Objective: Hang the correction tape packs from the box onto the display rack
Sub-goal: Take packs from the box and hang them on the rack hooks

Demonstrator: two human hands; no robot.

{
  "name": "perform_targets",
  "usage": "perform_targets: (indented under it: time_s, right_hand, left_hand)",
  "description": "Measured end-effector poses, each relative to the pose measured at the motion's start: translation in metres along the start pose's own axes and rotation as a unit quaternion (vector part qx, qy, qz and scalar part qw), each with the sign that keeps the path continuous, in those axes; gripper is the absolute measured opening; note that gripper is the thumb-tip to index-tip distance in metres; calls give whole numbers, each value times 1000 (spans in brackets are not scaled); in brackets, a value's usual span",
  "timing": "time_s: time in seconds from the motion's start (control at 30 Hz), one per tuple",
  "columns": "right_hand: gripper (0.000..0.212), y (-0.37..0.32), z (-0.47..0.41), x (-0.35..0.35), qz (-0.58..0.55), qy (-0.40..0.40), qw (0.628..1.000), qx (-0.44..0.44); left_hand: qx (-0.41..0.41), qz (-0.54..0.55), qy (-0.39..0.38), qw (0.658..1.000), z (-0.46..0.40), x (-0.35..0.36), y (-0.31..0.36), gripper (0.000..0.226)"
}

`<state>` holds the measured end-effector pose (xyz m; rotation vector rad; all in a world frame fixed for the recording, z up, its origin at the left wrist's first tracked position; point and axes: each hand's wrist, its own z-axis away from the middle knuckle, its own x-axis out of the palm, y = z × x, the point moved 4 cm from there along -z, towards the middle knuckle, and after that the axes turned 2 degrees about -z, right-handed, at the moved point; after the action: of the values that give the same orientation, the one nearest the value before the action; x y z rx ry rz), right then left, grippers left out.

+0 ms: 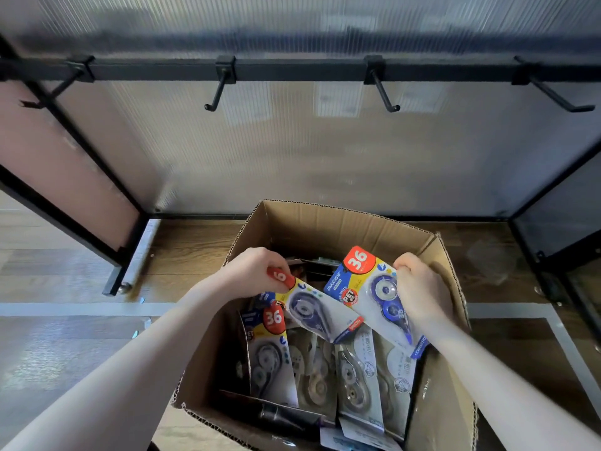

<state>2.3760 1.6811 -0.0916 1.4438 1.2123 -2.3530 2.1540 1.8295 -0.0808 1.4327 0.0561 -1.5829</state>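
Correction tape packs fill the cardboard box in the lower middle of the frame, most lying loose and overlapping. Across the top of the frame runs the black rail of the display rack, its four hooks bare, so none are hung yet. My left hand pinches the red top corner of one pack, and my right hand grips the side of a second pack, both just above the heap. The two packs overlap near the middle of the frame, so lifting both together could catch their edges and tug one loose. My left pinch seems to cover the pack's top, where I judge the hanging hole to be, so I may fumble at the hook. I cannot see the holes; a missed hook probably means a pack on the floor.
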Motion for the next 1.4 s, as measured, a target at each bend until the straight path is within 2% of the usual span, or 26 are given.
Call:
perform_targets:
  time_s: [0.1,0.27,0.33,0.4,0.53,0.63,0.73,0.9,1.0,1.2,1.33,1.4]
  right_hand:
    - [37,-3,5,1,-79,-25,995,-49]
    - [25,3,-1,6,-171,-110,974,-98]
    - [18,0,-1,7,-179,-139,969,-97]
    - [17,-5,-1,4,-176,-146,968,-105]
    - [58,-11,1,-2,-152,-158,966,-139]
    - [74,-20,5,-3,-58,-162,967,-187]
    - [57,-31,10,-2,78,-141,965,-205]
    - [10,-49,16,-3,108,-100,966,-212]
    - [16,-61,23,-2,118,-104,965,-209]
    - [5,-82,18,-23,122,-103,967,-199]
    - [25,-107,17,-46,87,-84,968,-221]
    - [29,-122,19,-59,56,-65,968,-234]
  left_hand:
    - [1,61,38,997,1,-5,2,15]
    - [2,74,70,995,6,-6,3,13]
    - [2,85,77,993,8,-7,7,10]
    - [-2,47,80,996,8,-8,10,12]
    - [18,-143,79,986,4,-6,16,22]
    - [48,-104,18,993,3,1,15,26]
    - [17,-54,17,998,7,-6,10,35]
    - [-11,-90,108,990,20,-24,12,19]
    - [-21,-78,134,988,25,-31,21,19]
    - [-6,-58,152,987,38,-58,46,15]
    - [13,-53,203,978,59,-90,70,14]
    - [12,-61,227,972,70,-110,80,17]
